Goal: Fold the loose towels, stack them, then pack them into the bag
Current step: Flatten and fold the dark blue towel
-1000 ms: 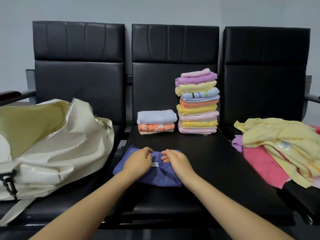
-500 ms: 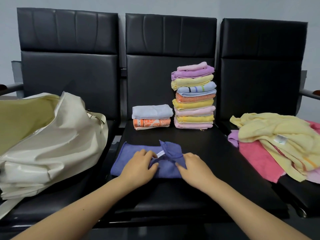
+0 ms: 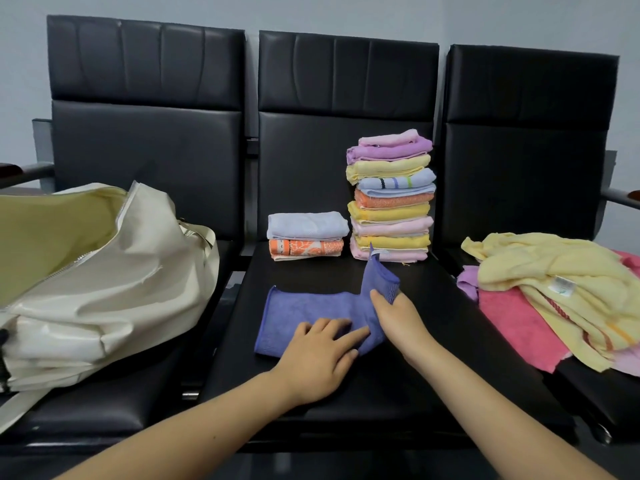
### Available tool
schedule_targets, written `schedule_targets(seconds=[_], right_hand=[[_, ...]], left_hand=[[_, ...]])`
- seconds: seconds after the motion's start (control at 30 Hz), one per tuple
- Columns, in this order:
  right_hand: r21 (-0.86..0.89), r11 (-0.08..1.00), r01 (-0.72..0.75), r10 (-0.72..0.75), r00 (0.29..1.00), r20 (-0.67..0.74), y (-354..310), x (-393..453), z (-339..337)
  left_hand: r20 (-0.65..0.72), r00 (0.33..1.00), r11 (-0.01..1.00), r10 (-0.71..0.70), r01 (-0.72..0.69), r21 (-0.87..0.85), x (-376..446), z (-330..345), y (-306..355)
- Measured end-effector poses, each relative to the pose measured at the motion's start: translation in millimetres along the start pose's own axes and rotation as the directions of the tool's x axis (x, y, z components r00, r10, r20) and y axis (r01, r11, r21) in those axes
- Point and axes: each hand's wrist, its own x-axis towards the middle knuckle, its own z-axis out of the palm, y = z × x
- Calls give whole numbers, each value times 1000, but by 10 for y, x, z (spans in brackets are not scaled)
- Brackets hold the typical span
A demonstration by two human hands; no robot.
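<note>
The purple towel (image 3: 304,313) lies on the middle seat (image 3: 433,341), near its front edge, spread flat on its left part so a fold can be laid over it. The left hand (image 3: 320,351), fingers straight, presses the cloth down to anchor it. The right hand (image 3: 394,313) pinches the towel's right end and holds it raised, I'd say to carry it across. At twelve o'clock the short stack (image 3: 306,235) and, at one o'clock, the tall stack (image 3: 391,195) sit against the seat back, clear of the folding. Loose towels (image 3: 554,285) wait at three o'clock; the bag (image 3: 104,278) gapes open at nine.
</note>
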Motion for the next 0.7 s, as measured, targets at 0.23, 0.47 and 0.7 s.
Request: schedule_targets(seconds=[0.23, 0.47, 0.7], right_hand=[[2, 1000, 1, -1, 998, 67, 87, 24, -63], [205, 972, -111, 105, 994, 38, 86, 17, -158], [-78, 996, 47, -45, 999, 25, 182, -26, -131]], left_hand=[[20, 982, 978, -186, 187, -91, 138, -40, 117], [-74, 892, 894, -445, 437, -100, 326, 55, 356], [69, 880, 849, -471, 473, -237, 440, -78, 232]])
